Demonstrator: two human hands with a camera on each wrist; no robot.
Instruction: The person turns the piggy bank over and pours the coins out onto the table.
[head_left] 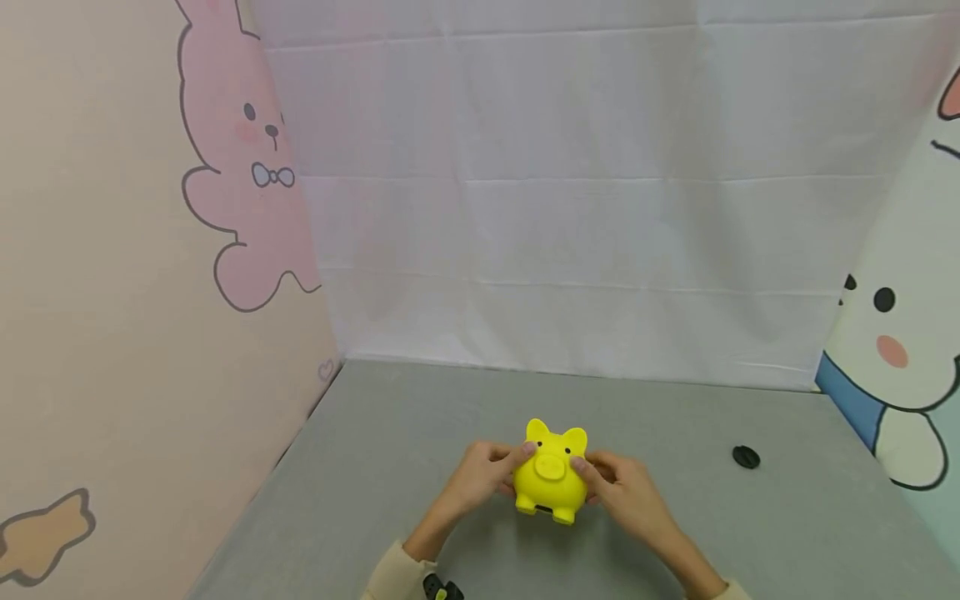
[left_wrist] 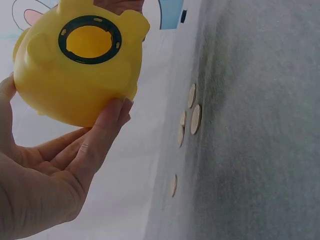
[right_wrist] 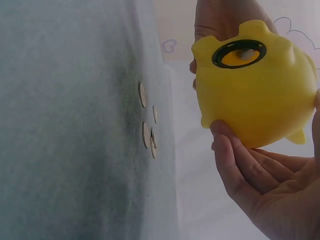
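Note:
A yellow piggy bank point(head_left: 551, 475) is held between both hands over the grey table point(head_left: 390, 433), snout toward the camera. My left hand point(head_left: 489, 473) grips its left side, fingers curled under the body point(left_wrist: 107, 125). My right hand point(head_left: 621, 485) grips the other side, fingers wrapped beneath point(right_wrist: 235, 160). The wrist views show the bank point(left_wrist: 75, 75) off the table, and the black-ringed hole point(right_wrist: 239, 53) in its underside stands uncovered. Several coins point(left_wrist: 192, 117) lie on the table below it point(right_wrist: 147, 130); the bank hides them in the head view.
A small round black cap point(head_left: 746, 457) lies on the table to the right, apart from the hands. White cloth hangs behind, and cartoon-printed panels wall in the left point(head_left: 150, 292) and right point(head_left: 900, 333) sides.

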